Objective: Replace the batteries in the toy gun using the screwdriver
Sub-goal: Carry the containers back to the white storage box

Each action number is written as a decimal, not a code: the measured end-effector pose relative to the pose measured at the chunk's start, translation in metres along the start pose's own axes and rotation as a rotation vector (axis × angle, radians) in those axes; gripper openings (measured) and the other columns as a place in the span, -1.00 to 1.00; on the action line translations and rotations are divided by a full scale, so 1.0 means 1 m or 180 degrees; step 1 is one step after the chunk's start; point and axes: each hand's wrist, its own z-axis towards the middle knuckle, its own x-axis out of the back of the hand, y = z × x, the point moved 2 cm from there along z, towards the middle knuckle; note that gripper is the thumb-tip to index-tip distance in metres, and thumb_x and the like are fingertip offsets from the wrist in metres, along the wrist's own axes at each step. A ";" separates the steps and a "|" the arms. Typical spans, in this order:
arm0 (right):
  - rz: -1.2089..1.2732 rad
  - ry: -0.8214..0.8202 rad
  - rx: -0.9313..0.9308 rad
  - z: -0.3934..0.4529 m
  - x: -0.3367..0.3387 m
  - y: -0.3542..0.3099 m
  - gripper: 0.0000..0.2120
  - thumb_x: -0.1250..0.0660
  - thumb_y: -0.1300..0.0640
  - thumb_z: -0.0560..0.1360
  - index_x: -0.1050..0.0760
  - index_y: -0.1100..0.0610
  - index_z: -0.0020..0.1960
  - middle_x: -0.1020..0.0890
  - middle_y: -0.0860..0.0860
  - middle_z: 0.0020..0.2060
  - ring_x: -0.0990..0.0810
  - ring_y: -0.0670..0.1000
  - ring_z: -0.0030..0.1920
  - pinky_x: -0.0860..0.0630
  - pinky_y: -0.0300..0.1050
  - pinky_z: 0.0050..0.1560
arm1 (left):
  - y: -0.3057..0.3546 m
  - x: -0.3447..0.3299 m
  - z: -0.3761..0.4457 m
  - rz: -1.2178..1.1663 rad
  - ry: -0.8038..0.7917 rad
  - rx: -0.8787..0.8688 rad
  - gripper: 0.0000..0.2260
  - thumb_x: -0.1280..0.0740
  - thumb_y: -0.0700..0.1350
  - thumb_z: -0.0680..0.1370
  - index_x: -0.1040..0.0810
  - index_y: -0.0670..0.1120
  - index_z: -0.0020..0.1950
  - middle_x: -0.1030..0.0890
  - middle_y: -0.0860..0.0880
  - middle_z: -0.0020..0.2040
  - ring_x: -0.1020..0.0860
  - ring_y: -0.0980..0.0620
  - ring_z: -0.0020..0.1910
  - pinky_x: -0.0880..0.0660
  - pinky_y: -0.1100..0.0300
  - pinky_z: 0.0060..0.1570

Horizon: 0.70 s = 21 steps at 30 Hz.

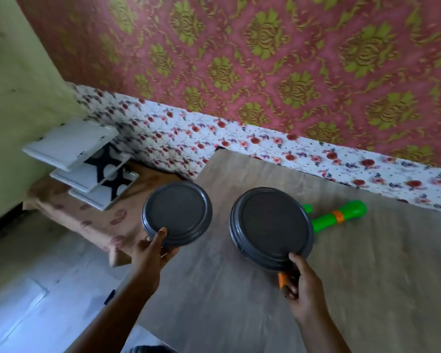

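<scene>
The green toy gun (341, 216) with an orange ring lies on the wooden table (367, 276) at the right, partly hidden behind a grey round plate (273, 225). My right hand (299, 289) grips that plate at its near rim, together with an orange-handled thing (281, 280), perhaps the screwdriver, under its fingers. My left hand (150, 253) holds a second grey round plate (177, 212) by its near edge, above the table's left edge. Both plates are tilted towards me. No batteries are visible.
A white tiered shelf (82, 159) with black cross pieces stands at the left on a patterned cloth surface (87, 215). A flowered wall strip (265, 146) and red patterned wallpaper lie behind the table. Pale floor shows at the lower left.
</scene>
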 end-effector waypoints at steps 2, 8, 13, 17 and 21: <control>-0.0158 -0.0034 0.0011 -0.003 -0.025 0.011 -0.73 -0.32 0.13 0.45 -0.27 0.07 -0.34 -0.26 -0.09 -0.69 -0.14 -0.15 -0.73 -0.03 -0.38 -0.66 | 0.010 0.023 0.017 -0.0087 0.0119 0.0028 -0.67 -0.32 -0.17 0.54 -0.40 -0.24 0.26 -0.58 -0.21 0.10 -0.59 -0.12 0.00 -0.62 0.15 -0.30; -0.0336 -0.0143 0.0101 -0.027 -0.117 0.049 -0.79 -0.33 0.13 0.44 -0.34 0.08 -0.31 -0.36 -0.09 -0.66 -0.15 -0.13 -0.71 -0.04 -0.35 -0.62 | 0.056 0.081 0.068 -0.0441 0.0196 0.0220 -0.88 -0.32 -0.17 0.55 -0.44 -0.21 -0.10 -0.63 -0.06 -0.44 -0.58 0.10 -0.57 -0.51 0.28 -0.60; -0.0273 -0.0321 0.0100 -0.043 -0.217 0.105 -0.82 -0.33 0.12 0.45 -0.38 0.13 -0.27 -0.40 -0.03 -0.61 -0.15 -0.12 -0.70 -0.06 -0.32 -0.64 | 0.111 0.173 0.139 -0.0537 -0.0125 -0.0002 -0.93 -0.29 -0.21 0.55 -0.49 -0.22 -0.07 -0.57 -0.02 -0.49 -0.53 0.14 -0.56 -0.53 0.31 -0.52; -0.0243 -0.0350 0.0000 -0.059 -0.297 0.154 -0.79 -0.32 0.11 0.44 -0.34 0.11 -0.30 -0.34 0.03 -0.48 -0.13 -0.12 -0.71 -0.04 -0.35 -0.65 | 0.158 0.258 0.182 -0.0574 -0.0088 0.0016 -0.90 -0.29 -0.21 0.56 -0.47 -0.22 -0.11 -0.49 -0.17 -0.25 -0.58 0.07 -0.46 -0.60 0.23 -0.42; -0.0258 -0.0247 -0.0103 -0.069 -0.360 0.189 -0.77 -0.34 0.12 0.43 -0.32 0.09 -0.32 -0.33 0.00 -0.59 -0.13 -0.12 -0.73 -0.04 -0.38 -0.66 | 0.200 0.314 0.219 -0.0643 -0.0089 -0.0075 -0.93 -0.29 -0.21 0.56 -0.48 -0.21 -0.08 -0.64 -0.13 -0.34 -0.63 0.06 -0.44 -0.60 0.22 -0.41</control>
